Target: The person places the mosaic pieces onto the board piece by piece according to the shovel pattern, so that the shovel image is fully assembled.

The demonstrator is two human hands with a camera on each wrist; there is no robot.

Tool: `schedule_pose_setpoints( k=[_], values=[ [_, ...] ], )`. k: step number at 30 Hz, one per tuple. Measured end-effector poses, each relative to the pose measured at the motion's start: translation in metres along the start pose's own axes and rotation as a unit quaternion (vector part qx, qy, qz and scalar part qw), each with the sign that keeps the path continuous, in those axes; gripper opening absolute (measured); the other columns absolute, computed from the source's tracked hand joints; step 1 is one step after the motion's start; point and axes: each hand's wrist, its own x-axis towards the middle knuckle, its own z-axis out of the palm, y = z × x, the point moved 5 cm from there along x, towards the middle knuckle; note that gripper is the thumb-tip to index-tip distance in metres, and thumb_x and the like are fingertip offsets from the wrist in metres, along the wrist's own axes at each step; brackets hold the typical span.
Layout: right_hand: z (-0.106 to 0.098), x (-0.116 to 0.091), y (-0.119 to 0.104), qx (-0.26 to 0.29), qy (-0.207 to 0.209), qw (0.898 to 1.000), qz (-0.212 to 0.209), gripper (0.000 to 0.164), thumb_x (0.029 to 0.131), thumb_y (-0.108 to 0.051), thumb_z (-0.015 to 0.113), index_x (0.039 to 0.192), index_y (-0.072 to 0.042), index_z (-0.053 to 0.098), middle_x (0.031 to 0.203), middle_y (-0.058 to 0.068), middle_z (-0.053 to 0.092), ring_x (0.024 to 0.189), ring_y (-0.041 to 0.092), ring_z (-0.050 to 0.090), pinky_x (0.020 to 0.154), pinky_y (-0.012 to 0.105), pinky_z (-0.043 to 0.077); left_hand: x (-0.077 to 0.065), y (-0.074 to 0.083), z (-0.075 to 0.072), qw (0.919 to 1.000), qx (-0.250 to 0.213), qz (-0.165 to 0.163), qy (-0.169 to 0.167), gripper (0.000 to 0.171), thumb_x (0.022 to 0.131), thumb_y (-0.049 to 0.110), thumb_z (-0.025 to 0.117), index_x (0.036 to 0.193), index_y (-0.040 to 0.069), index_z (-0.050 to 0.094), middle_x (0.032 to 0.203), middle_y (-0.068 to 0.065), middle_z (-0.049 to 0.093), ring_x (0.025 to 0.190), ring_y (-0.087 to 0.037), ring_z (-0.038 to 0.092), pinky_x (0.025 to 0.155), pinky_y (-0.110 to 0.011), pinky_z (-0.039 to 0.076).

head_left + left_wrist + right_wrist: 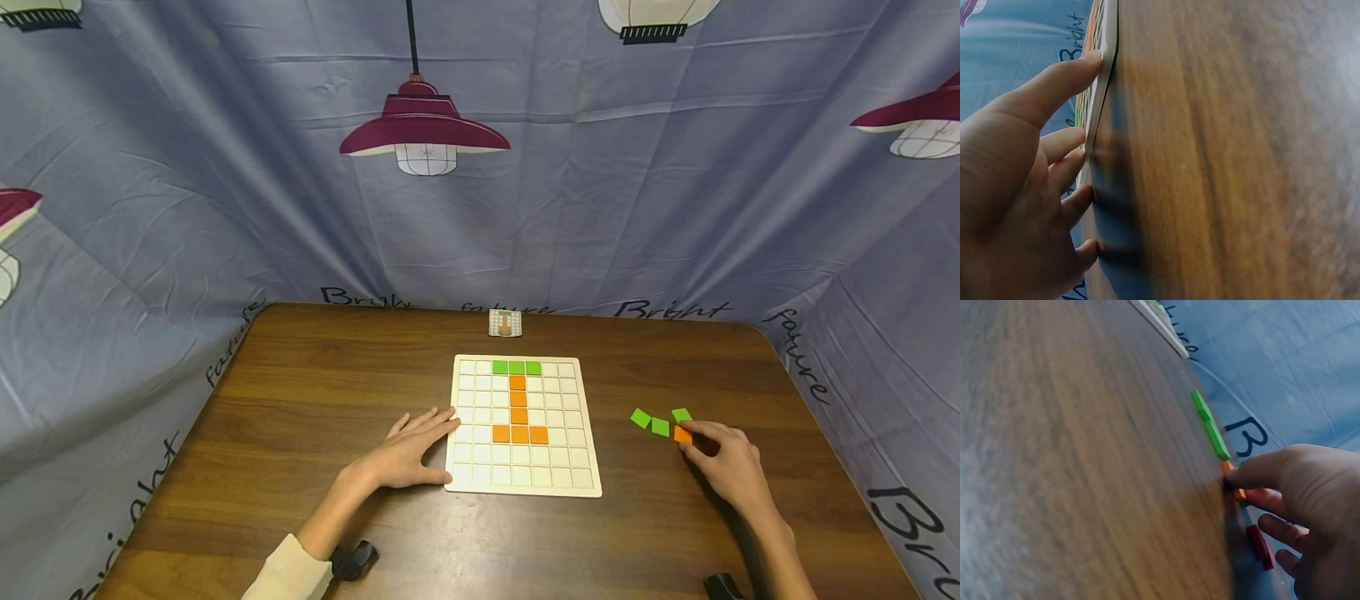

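Thumb and index finger of our right hand (723, 467) pinch a small orange square tile (682, 435); whether it touches the wood beneath we cannot tell. Three bright green square tiles (660, 427) lie close around it, and in the right wrist view we see dark red tiles (1257, 542) near our other fingers.

Our left hand (405, 454) grasps nothing: its fingers are spread and extended, with the thumb and some fingertips touching the left edge of a cream square gridded board (579, 477), well apart from the pinched tile. On it we see three green tiles (517, 367) in the top row, three orange tiles (518, 399) in a column below, then an orange row of three (520, 434). Beyond the board lies a small printed card (505, 323). Everything rests on a brown wood-grained table (315, 375), before a blue-grey cloth (562, 217) printed with maroon lamps (425, 125).
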Motion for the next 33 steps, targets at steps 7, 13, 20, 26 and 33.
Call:
schedule_pose_setpoints(
  k=[7, 13, 20, 26, 33],
  values=[
    [-0.001, 0.003, -0.004, -0.011, 0.000, 1.000, -0.022, 0.032, 0.082, -0.004, 0.079, 0.112, 0.005, 0.072, 0.117, 0.029, 0.064, 0.104, 0.055, 0.051, 0.085, 0.069, 0.032, 0.000, 0.000, 0.000, 1.0000, -0.002, 0.001, 0.000, 0.082, 0.087, 0.037, 0.076, 0.155, 0.013, 0.038, 0.164, -0.005, 0.024, 0.150, -0.031, 0.017, 0.115, -0.062, 0.006],
    [0.001, 0.004, -0.010, -0.001, 0.009, 1.000, -0.025, 0.031, 0.081, -0.003, 0.080, 0.110, 0.004, 0.073, 0.114, 0.029, 0.066, 0.104, 0.052, 0.052, 0.084, 0.065, 0.038, -0.001, 0.000, 0.000, 1.0000, -0.004, 0.001, -0.002, 0.082, 0.087, 0.037, 0.076, 0.156, 0.013, 0.038, 0.164, -0.005, 0.024, 0.150, -0.032, 0.017, 0.115, -0.062, 0.005],
    [0.010, 0.010, -0.033, 0.032, 0.021, 0.998, -0.048, 0.029, 0.081, -0.003, 0.080, 0.109, 0.002, 0.075, 0.112, 0.027, 0.067, 0.106, 0.048, 0.052, 0.087, 0.064, 0.035, -0.001, 0.001, -0.001, 1.0000, -0.006, 0.000, -0.004, 0.082, 0.087, 0.036, 0.075, 0.156, 0.014, 0.037, 0.164, -0.005, 0.023, 0.150, -0.031, 0.017, 0.116, -0.062, 0.005],
    [0.028, 0.017, -0.065, 0.063, 0.018, 0.994, -0.083, 0.029, 0.079, -0.001, 0.080, 0.108, 0.001, 0.076, 0.109, 0.022, 0.069, 0.104, 0.041, 0.055, 0.088, 0.059, 0.038, -0.001, 0.001, -0.001, 1.0000, -0.004, 0.000, -0.005, 0.082, 0.087, 0.037, 0.076, 0.156, 0.014, 0.036, 0.164, -0.005, 0.023, 0.149, -0.032, 0.017, 0.116, -0.062, 0.005],
    [0.049, 0.023, -0.104, 0.080, 0.000, 0.990, -0.116, 0.031, 0.076, 0.000, 0.082, 0.107, -0.002, 0.077, 0.107, 0.014, 0.071, 0.103, 0.034, 0.058, 0.087, 0.052, 0.040, -0.001, 0.002, -0.002, 1.0000, -0.004, 0.001, -0.006, 0.082, 0.088, 0.037, 0.075, 0.156, 0.014, 0.036, 0.164, -0.006, 0.023, 0.149, -0.033, 0.017, 0.115, -0.063, 0.006]
  ],
)
